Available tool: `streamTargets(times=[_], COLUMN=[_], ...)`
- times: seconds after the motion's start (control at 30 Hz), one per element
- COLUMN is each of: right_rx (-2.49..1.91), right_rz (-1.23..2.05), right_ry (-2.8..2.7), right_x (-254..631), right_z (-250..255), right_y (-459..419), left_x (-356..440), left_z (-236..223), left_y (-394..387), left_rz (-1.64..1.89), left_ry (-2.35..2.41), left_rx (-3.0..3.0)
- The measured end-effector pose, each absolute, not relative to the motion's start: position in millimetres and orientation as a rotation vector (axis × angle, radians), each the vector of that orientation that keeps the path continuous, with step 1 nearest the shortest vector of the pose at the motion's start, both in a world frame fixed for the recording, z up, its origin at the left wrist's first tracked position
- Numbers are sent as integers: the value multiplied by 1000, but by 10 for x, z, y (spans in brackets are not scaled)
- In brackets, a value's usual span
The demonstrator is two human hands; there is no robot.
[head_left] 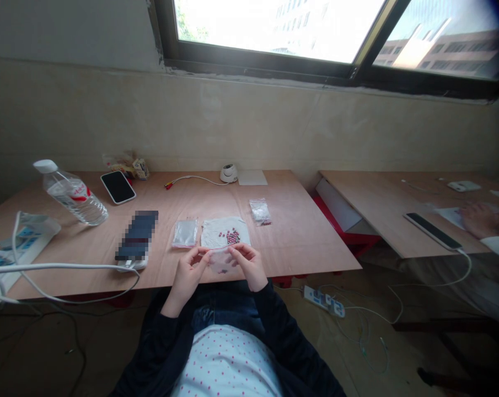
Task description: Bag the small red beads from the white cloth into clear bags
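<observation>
Wall: beige plaster wall (232, 121) under a dark-framed window (274, 33), with a wooden counter (299, 237) set against it;

Left hand: left hand (186, 278) pinches one end of the top edge of a small clear plastic bag (222, 263);

Right hand: right hand (249, 267) pinches the other end of that edge;

Fingers: fingers (199, 255) of both hands narrow, thumbs and forefingers closed on the thin edge; whether the bag's mouth is open is too fine to tell;

Bag: hangs just below the fingers, at the counter's near edge; its faint dark contents are too blurred to name;

Grip: pinching near both ends keeps the edge taut and level, which suits thin, slippery plastic;

Beyond fingers: white cloth (224, 232) bearing red and dark beads (232, 237); flat clear bag (185, 233) just left of it; small bagged beads (259, 212) farther on;

Left of fingers: blurred-out phone (137, 236), black smartphone (117, 187), plastic water bottle (73, 193);

Far right: another person's hand (481, 219) on a second counter (369, 193);
</observation>
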State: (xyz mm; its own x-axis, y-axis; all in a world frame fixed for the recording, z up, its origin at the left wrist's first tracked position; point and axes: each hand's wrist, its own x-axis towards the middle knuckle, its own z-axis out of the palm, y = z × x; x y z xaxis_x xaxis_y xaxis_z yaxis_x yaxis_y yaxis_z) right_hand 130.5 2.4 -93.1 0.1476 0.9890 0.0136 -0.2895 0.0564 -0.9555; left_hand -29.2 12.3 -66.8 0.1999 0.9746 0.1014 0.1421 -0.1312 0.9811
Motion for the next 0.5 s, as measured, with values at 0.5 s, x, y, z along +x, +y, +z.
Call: streamTargets(times=[0.5], right_rx=[-1037], right_rz=[1184], right_ry=[-933], right_x=[1231], right_z=[-896], right_y=[-5], left_x=[-261], left_z=[-712], left_y=[127], left_rz=[1100], left_ry=[1190], left_rx=[1573])
